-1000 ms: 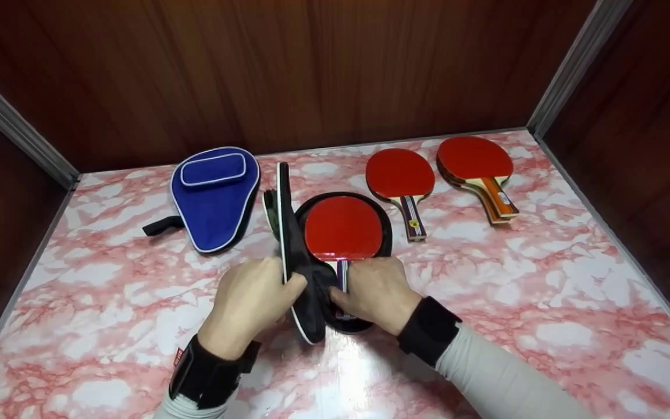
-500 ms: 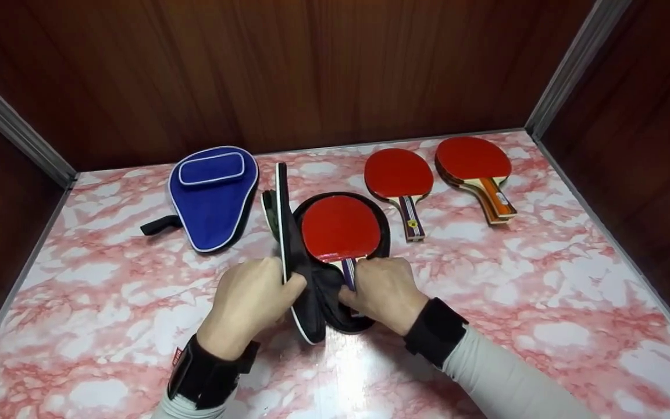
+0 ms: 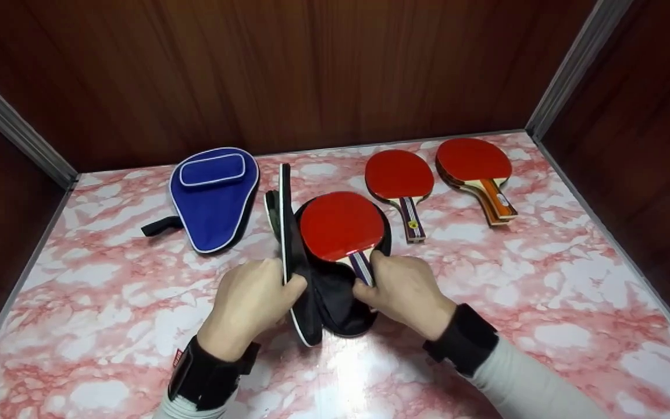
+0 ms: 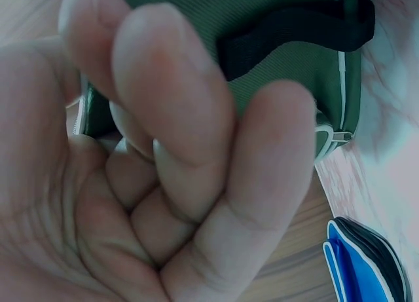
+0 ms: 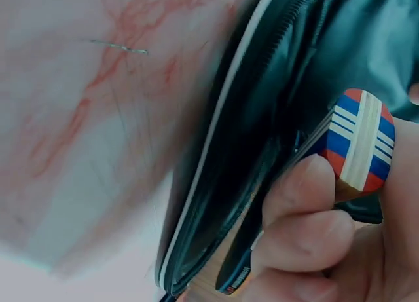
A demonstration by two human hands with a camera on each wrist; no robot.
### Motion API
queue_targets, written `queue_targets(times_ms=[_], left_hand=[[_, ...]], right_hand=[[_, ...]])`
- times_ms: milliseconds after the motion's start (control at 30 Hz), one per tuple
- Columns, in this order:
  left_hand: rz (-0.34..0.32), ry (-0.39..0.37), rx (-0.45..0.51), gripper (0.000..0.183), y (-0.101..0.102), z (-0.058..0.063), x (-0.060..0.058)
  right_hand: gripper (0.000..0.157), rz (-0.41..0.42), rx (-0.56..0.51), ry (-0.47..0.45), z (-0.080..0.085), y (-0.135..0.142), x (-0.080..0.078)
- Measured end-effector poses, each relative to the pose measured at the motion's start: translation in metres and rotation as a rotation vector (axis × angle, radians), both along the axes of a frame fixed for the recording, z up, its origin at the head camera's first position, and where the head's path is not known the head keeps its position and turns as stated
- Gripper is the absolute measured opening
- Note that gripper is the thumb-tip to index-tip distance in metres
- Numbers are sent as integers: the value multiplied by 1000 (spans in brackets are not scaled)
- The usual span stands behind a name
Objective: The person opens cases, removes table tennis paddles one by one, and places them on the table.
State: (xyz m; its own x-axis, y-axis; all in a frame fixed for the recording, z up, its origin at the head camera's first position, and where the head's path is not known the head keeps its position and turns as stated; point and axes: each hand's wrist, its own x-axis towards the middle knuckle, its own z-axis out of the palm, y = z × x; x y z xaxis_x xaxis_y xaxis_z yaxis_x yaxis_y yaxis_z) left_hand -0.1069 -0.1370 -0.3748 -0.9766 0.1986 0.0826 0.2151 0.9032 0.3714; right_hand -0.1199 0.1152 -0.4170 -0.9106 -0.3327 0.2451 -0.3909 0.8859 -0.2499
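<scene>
My left hand (image 3: 250, 299) grips the raised flap of an unzipped paddle case (image 3: 344, 305), thumb on the black lining. In the left wrist view the case's outside is dark green (image 4: 196, 4) with a black strap (image 4: 294, 37), and my fingers are curled. My right hand (image 3: 402, 288) holds a red table tennis paddle (image 3: 344, 224) by its striped handle. The blade lies tilted over the open lower half of the case. In the right wrist view the handle's butt (image 5: 361, 138) sticks out between thumb and fingers, above the dark lining.
A blue paddle case (image 3: 213, 215) with a black strap (image 3: 160, 225) lies at the back left. One red paddle (image 3: 399, 174) with a purple striped handle lies behind the case to the right. Stacked paddles (image 3: 474, 160) with orange handles lie farther right. Wooden walls enclose the marbled tabletop (image 3: 544, 279).
My right hand has moved right and slightly up with the paddle, turning its handle toward the right and lifting the blade from the case. My left hand stays on the flap.
</scene>
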Motion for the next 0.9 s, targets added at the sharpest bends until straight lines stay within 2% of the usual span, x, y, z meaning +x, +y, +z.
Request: queue_targets(times_ms=[167,400,600,900], left_hand=[[-1,9,-1,39,0,0,0],[3,8,-5,41,1,0,1],[4,-7,-2,40,2,0,1],[2,3,-3,41,3,0,2]], right_hand=[[28,-46,-47,-43,12,15,-9],[31,-168,-87,-145,21,43,-48],[45,-263,-8,-186,18,60,-82],[39,-285,40,-217,8,71,-107]])
